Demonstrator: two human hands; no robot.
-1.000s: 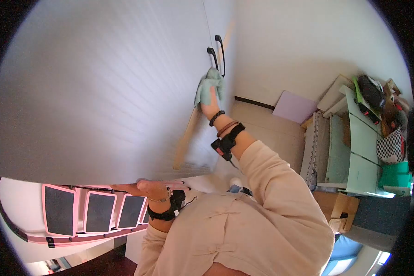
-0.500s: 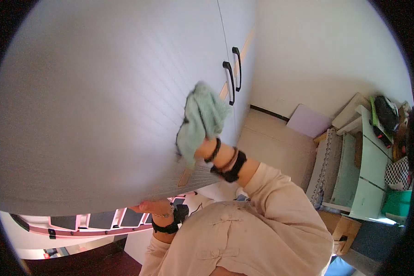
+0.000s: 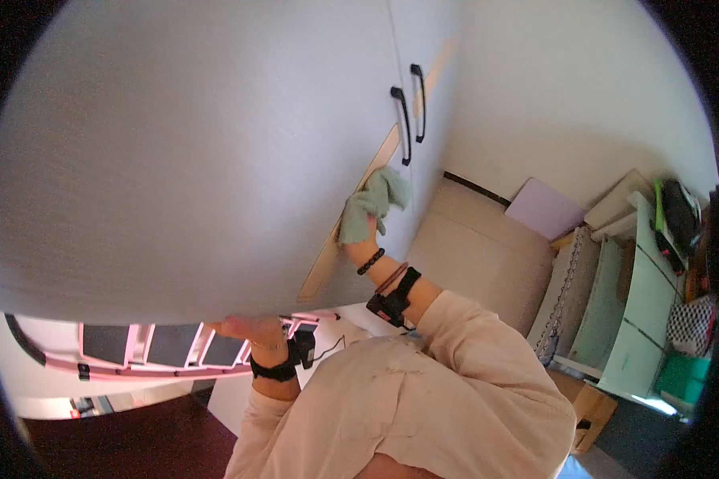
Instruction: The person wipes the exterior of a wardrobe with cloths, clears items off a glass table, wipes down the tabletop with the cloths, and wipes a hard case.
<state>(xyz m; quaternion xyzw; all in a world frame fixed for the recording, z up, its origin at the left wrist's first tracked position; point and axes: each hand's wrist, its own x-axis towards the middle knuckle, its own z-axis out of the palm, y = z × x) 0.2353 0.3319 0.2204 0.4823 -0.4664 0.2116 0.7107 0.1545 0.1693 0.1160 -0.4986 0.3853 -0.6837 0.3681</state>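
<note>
So my right hand (image 3: 358, 239) grips the cloth (image 3: 374, 204) just below the black handles (image 3: 407, 116), left hand (image 3: 244, 327) clutches the door's lower edge

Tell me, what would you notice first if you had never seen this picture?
Probably the pale green cloth, bunched in the right hand and pressed flat against the big grey cupboard door, just below two black handles. Next, the left hand gripping the door's lower edge, with a pink-trimmed rack underneath. Far right, a cluttered mint-green shelf unit stands by the wall.
</note>
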